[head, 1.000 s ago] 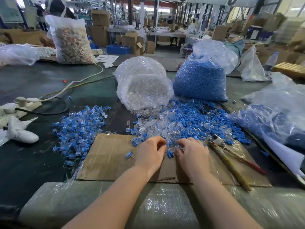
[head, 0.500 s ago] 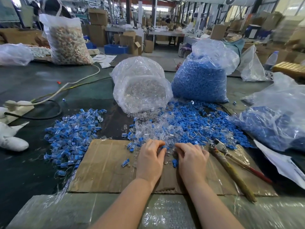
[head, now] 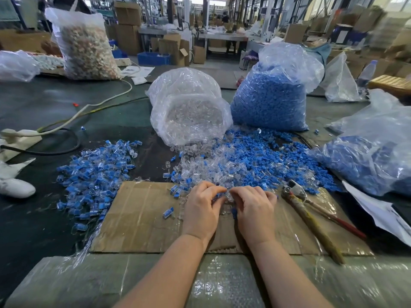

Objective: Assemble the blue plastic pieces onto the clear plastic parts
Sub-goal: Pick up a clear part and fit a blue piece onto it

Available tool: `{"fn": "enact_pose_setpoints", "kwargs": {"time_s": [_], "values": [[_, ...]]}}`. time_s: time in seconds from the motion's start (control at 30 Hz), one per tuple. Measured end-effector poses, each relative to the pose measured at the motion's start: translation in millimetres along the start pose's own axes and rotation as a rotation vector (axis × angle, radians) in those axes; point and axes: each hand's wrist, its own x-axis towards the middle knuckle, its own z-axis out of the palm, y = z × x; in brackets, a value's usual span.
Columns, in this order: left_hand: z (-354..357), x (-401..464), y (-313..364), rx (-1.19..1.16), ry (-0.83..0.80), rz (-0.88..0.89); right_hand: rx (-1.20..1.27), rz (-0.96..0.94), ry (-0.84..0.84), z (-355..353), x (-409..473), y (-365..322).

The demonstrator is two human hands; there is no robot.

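Decent heap of assembled pieces (head: 95,174) left of the cardboard sheet (head: 142,221), but loads left: blue pieces (head: 266,161) and clear parts (head: 200,167) are piled beyond it. Left hand (head: 201,210) and right hand (head: 253,210) pinch small parts together over its far edge.

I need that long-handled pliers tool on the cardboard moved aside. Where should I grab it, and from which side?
Grip the long-handled pliers tool mid-handles, from above on its right. The two handles lie flat on the brown cardboard sheet, splayed apart toward you; the metal head points into the loose parts.
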Motion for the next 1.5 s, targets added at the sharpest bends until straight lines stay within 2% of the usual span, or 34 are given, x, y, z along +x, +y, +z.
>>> {"fn": "enact_pose_setpoints", "kwargs": {"time_s": [0.27, 0.47, 0.77, 1.03, 1.17, 1.5], "values": [[-1.4, -1.2, -0.1, 0.014, 0.01, -0.036, 0.032, -0.077, -0.039, -4.2, -0.9, -2.8], [0.5, -0.9, -0.9, 0.001, 0.026, -0.083, 0.138, 0.031, -0.088, -4.4, -0.2, -4.5], [0.1, -2.0, -3.5, -0.03, 0.063, -0.082, 0.034, 0.078, -0.009, -8.2, -4.5, -4.8], [0.0, -3.2, -3.7, -0.056, 0.074, -0.089, -0.102, 0.068, -0.018, -0.9, -7.1, -1.9], [-0.1, -3.3, -3.5, -0.063, 0.078, -0.084, -0.11, 0.086, 0.034, 1.0, -5.6, 0.3], [-0.4, -4.1, -4.5, -0.049, 0.042, -0.081, -0.057, 0.167, -0.016, 1.0, -4.5, 2.1]]}}
